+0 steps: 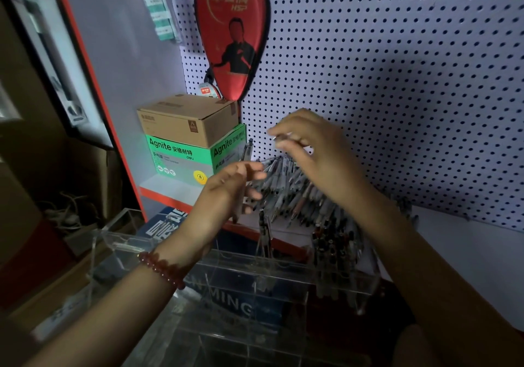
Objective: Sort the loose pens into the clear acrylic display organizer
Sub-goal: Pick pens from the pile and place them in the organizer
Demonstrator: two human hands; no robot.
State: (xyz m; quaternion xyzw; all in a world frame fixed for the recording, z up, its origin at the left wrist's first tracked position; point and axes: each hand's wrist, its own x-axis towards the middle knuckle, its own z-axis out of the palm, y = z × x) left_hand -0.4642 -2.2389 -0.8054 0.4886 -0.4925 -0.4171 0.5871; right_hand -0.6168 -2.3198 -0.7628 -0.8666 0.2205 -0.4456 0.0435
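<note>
left hand [226, 188]: raised over the near edge of the shelf, fingers curled round a clear pen [246, 151]; the pen stands roughly upright, its top end poking above the hand.
right hand [317, 157]: higher and to the right of the left hand, in front of the pegboard; thumb and fingertips pinched together on a second pen [282, 137], which is blurred, only its left end showing.
hands: close to each other, not touching.
loose pens [289, 191]: a heap of grey-barrelled pens lying on the shelf against the pegboard, just behind and below both hands, spreading to the right under the right forearm.
acrylic organizer [283, 267]: clear, divided into compartments, nearest to the viewer, below the wrists.
sorted pens [334, 247]: a crowded bunch standing in the organizer's far right compartment.
single pen [265, 227]: upright in a middle compartment, apart from the bunch.
shelf [170, 185]: white with a red front edge.
boxes: cardboard box [187, 120] stacked on a green box [181, 157] at the far left of the shelf.
pegboard [397, 69]: white, perforated; a red racket cover [232, 32] hangs on it above the boxes.
bracelet [161, 270]: red beads on the left wrist.
</note>
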